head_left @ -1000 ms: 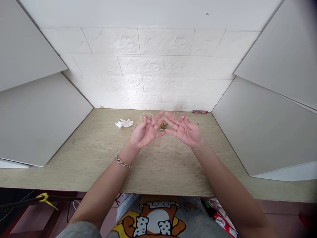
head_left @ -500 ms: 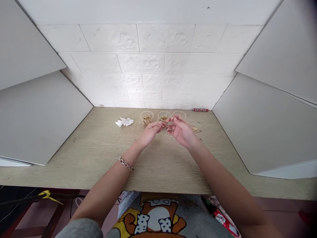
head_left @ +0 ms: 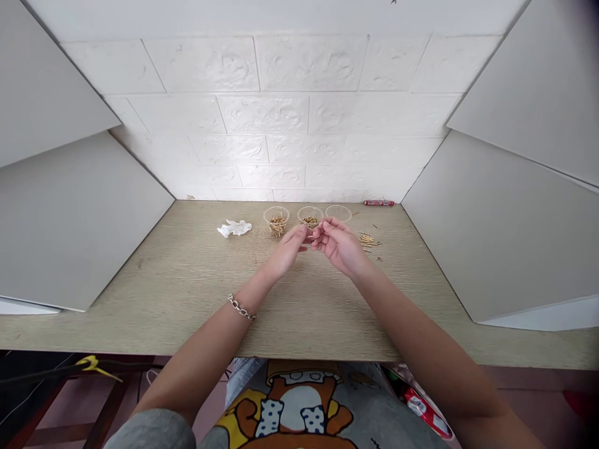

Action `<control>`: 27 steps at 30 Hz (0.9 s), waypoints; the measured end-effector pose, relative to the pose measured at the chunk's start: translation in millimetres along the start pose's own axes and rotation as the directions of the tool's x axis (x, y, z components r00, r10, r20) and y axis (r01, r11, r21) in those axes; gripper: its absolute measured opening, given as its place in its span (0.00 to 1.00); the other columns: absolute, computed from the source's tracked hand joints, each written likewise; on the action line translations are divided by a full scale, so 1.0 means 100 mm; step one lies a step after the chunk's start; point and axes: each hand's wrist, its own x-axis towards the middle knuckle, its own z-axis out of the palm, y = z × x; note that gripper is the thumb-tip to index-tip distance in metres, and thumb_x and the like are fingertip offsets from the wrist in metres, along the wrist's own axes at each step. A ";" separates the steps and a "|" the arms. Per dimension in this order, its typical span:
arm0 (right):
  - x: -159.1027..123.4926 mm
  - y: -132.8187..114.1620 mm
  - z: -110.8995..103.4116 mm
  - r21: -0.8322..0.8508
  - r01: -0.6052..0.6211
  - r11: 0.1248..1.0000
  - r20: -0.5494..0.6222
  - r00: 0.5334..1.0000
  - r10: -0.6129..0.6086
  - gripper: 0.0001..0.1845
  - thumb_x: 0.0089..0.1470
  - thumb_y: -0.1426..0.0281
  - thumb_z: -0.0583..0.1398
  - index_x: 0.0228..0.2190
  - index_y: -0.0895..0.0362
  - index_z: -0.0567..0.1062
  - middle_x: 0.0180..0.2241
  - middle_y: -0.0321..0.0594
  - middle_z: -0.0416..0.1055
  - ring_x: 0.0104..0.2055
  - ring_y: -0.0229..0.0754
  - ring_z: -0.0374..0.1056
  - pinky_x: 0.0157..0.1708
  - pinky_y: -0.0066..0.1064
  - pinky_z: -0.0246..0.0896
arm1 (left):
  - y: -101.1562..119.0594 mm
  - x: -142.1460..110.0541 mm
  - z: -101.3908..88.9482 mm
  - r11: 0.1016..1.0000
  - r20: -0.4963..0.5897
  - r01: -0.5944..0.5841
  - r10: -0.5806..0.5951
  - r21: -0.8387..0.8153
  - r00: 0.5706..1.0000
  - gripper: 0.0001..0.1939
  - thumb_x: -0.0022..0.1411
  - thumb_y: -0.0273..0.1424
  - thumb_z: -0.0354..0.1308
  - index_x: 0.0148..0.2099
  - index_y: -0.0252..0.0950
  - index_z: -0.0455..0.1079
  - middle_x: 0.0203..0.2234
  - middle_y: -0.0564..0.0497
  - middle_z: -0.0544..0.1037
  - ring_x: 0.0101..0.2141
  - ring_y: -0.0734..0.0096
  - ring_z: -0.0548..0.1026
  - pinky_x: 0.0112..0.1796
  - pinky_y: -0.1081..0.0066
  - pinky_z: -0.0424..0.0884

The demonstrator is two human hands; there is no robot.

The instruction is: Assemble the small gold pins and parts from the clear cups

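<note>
My left hand point(head_left: 286, 250) and my right hand point(head_left: 337, 246) meet above the wooden table point(head_left: 196, 280), fingertips pinched together just in front of the middle cup. What the fingertips hold is too small to make out. Three small clear cups stand in a row behind the hands: the left cup point(head_left: 276, 221) and the middle cup point(head_left: 310, 216) hold small gold pieces, and the right cup point(head_left: 338, 213) looks empty. Loose gold pins point(head_left: 367, 239) lie on the table to the right of my right hand.
A crumpled white tissue point(head_left: 234, 228) lies left of the cups. A red pen-like object point(head_left: 379, 202) rests at the foot of the white brick wall. Grey panels point(head_left: 75, 218) close in the table on both sides.
My hands were open with palms up and fingers spread; they have turned over, come together and closed into pinches in front of the cups. The view has tilted slightly.
</note>
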 end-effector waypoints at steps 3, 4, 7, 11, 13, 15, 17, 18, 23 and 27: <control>0.01 -0.11 -0.07 0.086 0.041 0.995 -0.063 0.997 -0.036 0.04 0.51 0.71 0.59 0.26 0.56 0.68 0.22 0.32 0.69 0.24 0.31 0.66 0.26 0.23 0.66 | 0.10 -0.03 -0.04 0.945 0.103 0.040 -0.006 -0.326 0.995 0.32 0.56 0.59 0.42 0.51 0.43 0.65 0.54 0.46 0.66 0.53 0.58 0.64 0.48 0.59 0.63; 0.03 -0.15 -0.10 0.125 0.048 0.991 -0.102 0.994 -0.035 0.04 0.52 0.72 0.58 0.26 0.56 0.68 0.22 0.32 0.68 0.24 0.31 0.66 0.27 0.23 0.66 | 0.15 -0.05 -0.06 0.910 0.183 0.098 -0.024 -0.403 0.983 0.38 0.52 0.63 0.38 0.54 0.45 0.63 0.55 0.45 0.64 0.55 0.55 0.62 0.48 0.57 0.64; 0.07 -0.25 -0.20 0.240 0.064 0.969 -0.211 0.977 -0.012 0.06 0.54 0.74 0.57 0.25 0.56 0.68 0.22 0.32 0.68 0.24 0.30 0.65 0.27 0.22 0.67 | 0.24 -0.09 -0.13 0.876 0.341 0.226 -0.076 -0.425 0.937 0.50 0.42 0.70 0.32 0.57 0.45 0.60 0.56 0.43 0.64 0.57 0.51 0.60 0.47 0.56 0.65; 0.11 -0.27 -0.24 0.314 0.054 0.948 -0.241 0.970 0.024 0.08 0.55 0.75 0.55 0.24 0.57 0.68 0.22 0.33 0.67 0.24 0.29 0.65 0.27 0.21 0.67 | 0.25 -0.13 -0.20 0.891 0.404 0.287 -0.133 -0.352 0.905 0.51 0.42 0.69 0.33 0.59 0.43 0.58 0.55 0.43 0.65 0.56 0.53 0.62 0.47 0.59 0.66; 0.10 -0.27 -0.22 0.332 0.029 0.943 -0.222 0.974 0.048 0.09 0.55 0.76 0.54 0.24 0.57 0.68 0.22 0.33 0.67 0.24 0.29 0.64 0.26 0.20 0.67 | 0.23 -0.14 -0.22 0.891 0.432 0.310 -0.150 -0.330 0.889 0.51 0.42 0.69 0.33 0.59 0.43 0.58 0.55 0.43 0.65 0.56 0.53 0.62 0.46 0.59 0.66; 0.07 -0.26 -0.18 0.330 0.015 0.944 -0.194 0.980 0.052 0.10 0.56 0.76 0.53 0.24 0.56 0.69 0.22 0.32 0.66 0.23 0.30 0.64 0.25 0.21 0.66 | 0.23 -0.13 -0.23 0.890 0.463 0.330 -0.159 -0.314 0.872 0.52 0.41 0.70 0.31 0.58 0.43 0.60 0.54 0.43 0.65 0.56 0.52 0.63 0.44 0.59 0.67; 0.04 -0.27 -0.15 0.299 0.013 0.954 -0.163 0.986 0.037 0.09 0.55 0.75 0.53 0.24 0.56 0.69 0.22 0.32 0.66 0.23 0.30 0.63 0.24 0.21 0.66 | 0.24 -0.12 -0.23 0.895 0.475 0.335 -0.167 -0.294 0.864 0.52 0.41 0.70 0.30 0.56 0.41 0.63 0.52 0.41 0.67 0.54 0.51 0.64 0.43 0.59 0.67; 0.03 -0.28 -0.14 0.276 0.016 0.961 -0.147 0.989 0.026 0.09 0.55 0.74 0.54 0.24 0.56 0.68 0.22 0.32 0.66 0.23 0.30 0.63 0.24 0.21 0.66 | 0.25 -0.12 -0.23 0.901 0.468 0.331 -0.172 -0.282 0.867 0.52 0.42 0.70 0.29 0.54 0.39 0.65 0.50 0.40 0.69 0.52 0.51 0.66 0.42 0.59 0.68; -0.01 -0.25 -0.07 0.182 0.012 0.983 -0.082 0.997 0.004 0.05 0.53 0.72 0.58 0.25 0.56 0.68 0.22 0.32 0.67 0.24 0.31 0.65 0.25 0.22 0.66 | 0.21 -0.04 -0.15 0.949 0.321 0.250 -0.180 -0.192 0.930 0.40 0.50 0.65 0.35 0.34 0.33 0.70 0.28 0.45 0.72 0.27 0.71 0.70 0.30 0.71 0.67; -0.02 -0.14 -0.04 0.126 -0.011 0.992 0.006 1.000 0.010 0.04 0.52 0.71 0.58 0.26 0.56 0.68 0.23 0.33 0.69 0.24 0.32 0.66 0.26 0.23 0.67 | 0.13 -0.01 -0.03 0.982 0.165 0.165 -0.148 -0.092 0.975 0.29 0.57 0.55 0.44 0.25 0.33 0.65 0.21 0.51 0.65 0.22 0.77 0.62 0.24 0.76 0.61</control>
